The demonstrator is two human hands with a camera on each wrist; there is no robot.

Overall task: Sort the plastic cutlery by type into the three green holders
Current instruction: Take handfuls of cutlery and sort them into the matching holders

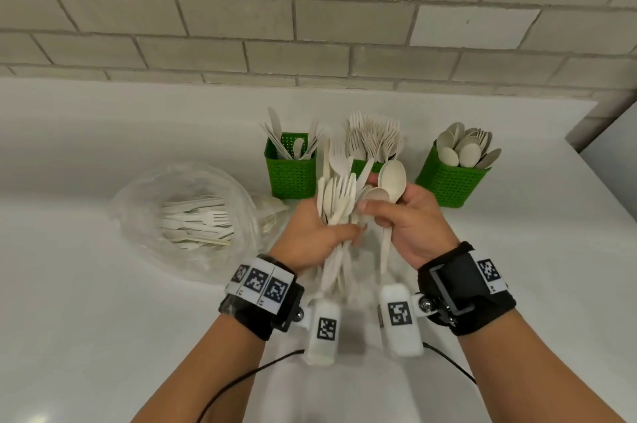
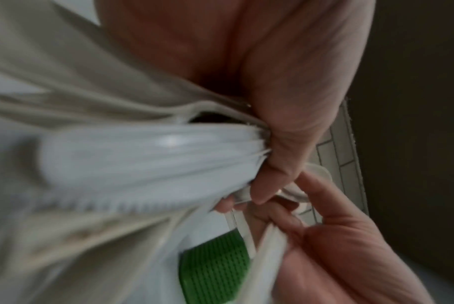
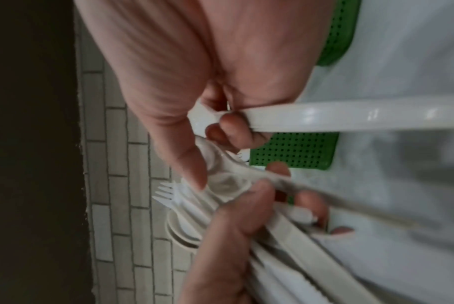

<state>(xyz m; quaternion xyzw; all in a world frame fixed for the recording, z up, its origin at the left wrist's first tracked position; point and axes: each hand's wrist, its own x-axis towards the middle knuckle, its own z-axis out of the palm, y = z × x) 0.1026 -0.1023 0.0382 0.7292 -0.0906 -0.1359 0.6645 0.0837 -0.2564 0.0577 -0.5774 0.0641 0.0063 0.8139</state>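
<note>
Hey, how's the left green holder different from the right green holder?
The left green holder holds mostly knives, plus one stray spoon; the right green holder holds only spoons. The left stands square to the camera and loosely filled; the right looks angled and packed. Both are perforated green plastic on the white counter.

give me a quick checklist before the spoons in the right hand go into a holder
1. Right hand holds spoons only: ok.
2. Left hand grips the mixed bundle securely: ok.
3. Spoon holder, far right, upright: ok.
4. Room left in the spoon holder: cannot tell, it looks crowded.
5. Path to it free of obstacles: ok.
6. Knife holder sorted cleanly: not ok, a spoon appears to stand in it.
</note>
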